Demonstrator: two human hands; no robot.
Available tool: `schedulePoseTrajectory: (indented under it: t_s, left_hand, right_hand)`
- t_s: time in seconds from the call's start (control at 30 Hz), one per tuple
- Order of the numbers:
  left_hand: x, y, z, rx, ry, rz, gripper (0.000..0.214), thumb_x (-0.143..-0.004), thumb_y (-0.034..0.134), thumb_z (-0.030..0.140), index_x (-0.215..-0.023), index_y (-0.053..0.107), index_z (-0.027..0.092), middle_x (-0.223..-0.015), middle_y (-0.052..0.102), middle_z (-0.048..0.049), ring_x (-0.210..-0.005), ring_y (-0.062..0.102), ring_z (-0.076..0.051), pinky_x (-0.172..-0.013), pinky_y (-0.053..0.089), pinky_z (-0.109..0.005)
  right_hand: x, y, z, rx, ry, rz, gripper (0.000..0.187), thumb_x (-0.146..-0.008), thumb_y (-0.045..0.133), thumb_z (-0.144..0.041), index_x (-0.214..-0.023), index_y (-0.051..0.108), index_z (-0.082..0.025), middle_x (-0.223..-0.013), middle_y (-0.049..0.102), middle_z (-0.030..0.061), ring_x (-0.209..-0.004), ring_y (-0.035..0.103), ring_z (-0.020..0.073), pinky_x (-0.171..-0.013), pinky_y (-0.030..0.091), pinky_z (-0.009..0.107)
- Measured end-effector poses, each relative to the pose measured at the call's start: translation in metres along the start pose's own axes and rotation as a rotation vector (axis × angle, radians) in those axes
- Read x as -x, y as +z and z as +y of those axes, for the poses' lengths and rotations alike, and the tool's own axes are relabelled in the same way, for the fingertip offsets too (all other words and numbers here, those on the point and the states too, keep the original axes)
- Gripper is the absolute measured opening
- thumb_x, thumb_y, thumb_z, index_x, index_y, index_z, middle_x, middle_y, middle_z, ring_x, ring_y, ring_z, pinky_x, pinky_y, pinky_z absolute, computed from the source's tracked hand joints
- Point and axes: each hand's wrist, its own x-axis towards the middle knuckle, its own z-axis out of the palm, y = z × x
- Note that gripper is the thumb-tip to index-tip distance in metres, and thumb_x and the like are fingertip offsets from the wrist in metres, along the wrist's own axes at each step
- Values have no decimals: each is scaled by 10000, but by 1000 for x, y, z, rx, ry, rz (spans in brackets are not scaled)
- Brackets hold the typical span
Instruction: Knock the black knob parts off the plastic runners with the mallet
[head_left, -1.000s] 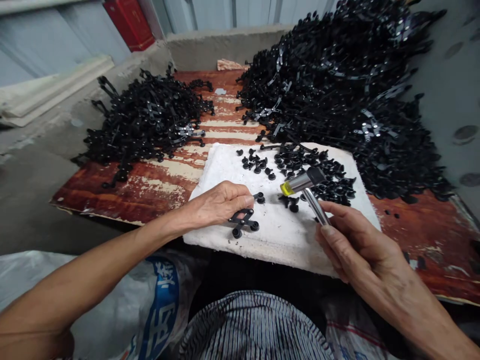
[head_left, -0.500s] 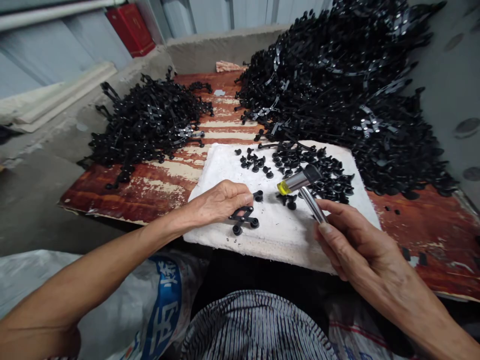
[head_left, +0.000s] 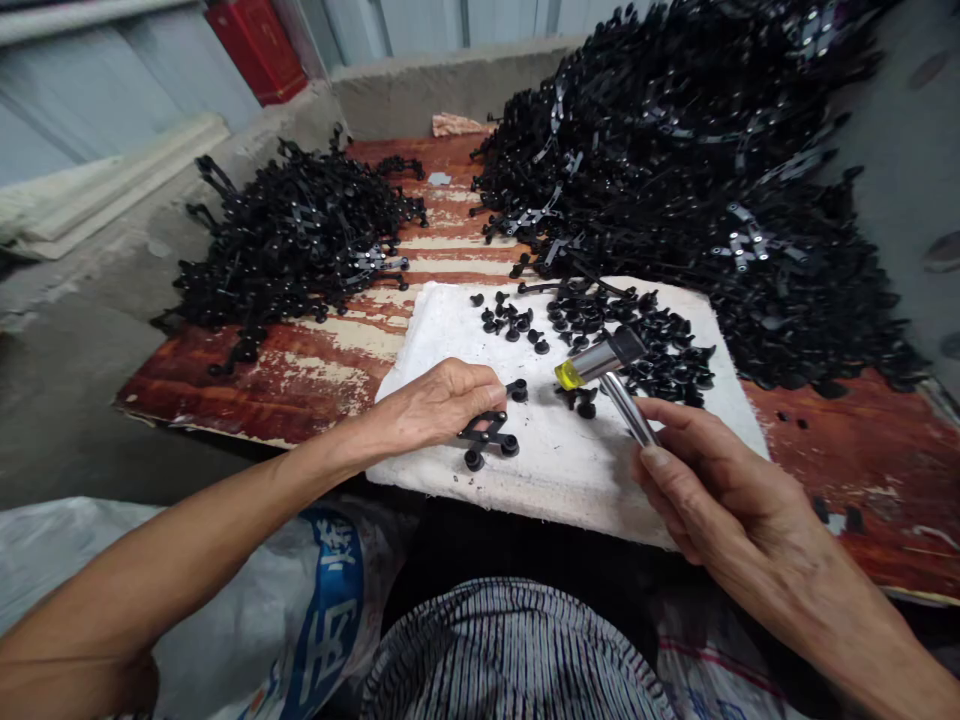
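My left hand (head_left: 457,400) is closed on a black jointed linkage (head_left: 491,436) with round knobs at its ends, held against the white cloth pad (head_left: 420,470). The fingers hide part of the linkage. In my right hand (head_left: 720,480) is a small hammer (head_left: 600,362) with a metal handle, a yellow face and a dark face. Its head hangs above the pad, to the right of the linkage and apart from it. Loose black mushroom-shaped pieces (head_left: 667,345) lie on the pad behind and beneath the hammer.
A tall heap of black linkages (head_left: 675,170) covers the back right of the worn red-brown table (head_left: 360,350). A smaller heap (head_left: 292,230) lies at the left. A red box (head_left: 259,50) stands against the wall. White plastic sacks (head_left: 225,600) are below the table's edge.
The view has shifted very slightly. Both hands keep nearly the same place and the same hold on the linkage and the hammer.
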Motion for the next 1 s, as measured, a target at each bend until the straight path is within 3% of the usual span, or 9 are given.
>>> schedulePoseTrajectory:
  t_s: [0.13,0.3,0.4,0.57,0.73,0.87,1.0]
  left_hand:
    - [-1,0,-1,-23,11,-8,291,-888,440,301,-660,539,149,-576,451,48,-508,360,-65,-499,291,-192]
    - [-2,0,-1,-61,24,-3,300,-893,421,316,-664,525,153,-581,450,46,-515,365,-68,-499,290,-200]
    - [-1,1,-1,-165,42,13,317,-903,394,324,-649,494,162,-584,447,43,-531,372,-74,-507,291,-208]
    - [0,1,3,-376,97,59,314,-914,380,295,-625,427,180,-571,411,42,-535,370,-85,-528,271,-234]
    - [2,2,12,-485,49,75,315,-913,404,245,-604,385,186,-547,361,50,-510,330,-81,-518,223,-249]
    - [3,3,15,-513,18,90,312,-908,417,229,-600,399,186,-537,359,50,-499,325,-83,-514,207,-259]
    - [1,2,16,-499,13,80,298,-896,436,206,-599,427,178,-544,404,40,-524,367,-88,-537,240,-260]
  right_hand:
    - [0,0,1,17,-2,3,370,-918,490,-397,-1235,567,-223,-627,533,-17,-535,540,141,-383,379,229]
    - [0,0,0,14,-32,4,359,-928,487,-364,-1245,572,-217,-720,615,11,-623,611,152,-546,522,270]
    - [0,0,-1,32,-70,9,346,-935,482,-344,-1240,574,-209,-784,653,31,-692,644,162,-608,553,279]
    - [-3,2,2,158,-204,13,327,-943,468,-271,-1239,566,-170,-852,693,62,-640,649,147,-579,560,254]
    - [-11,3,1,305,-426,39,446,-929,467,-149,-1373,490,-184,-1246,656,136,-1058,670,233,-864,574,360]
    - [-11,3,-5,406,-516,14,511,-904,458,-75,-1403,474,-183,-1185,675,138,-1011,686,244,-743,612,338]
    - [-9,2,-12,379,-545,78,602,-911,445,-60,-1475,378,-261,-1058,669,100,-868,679,199,-666,596,293]
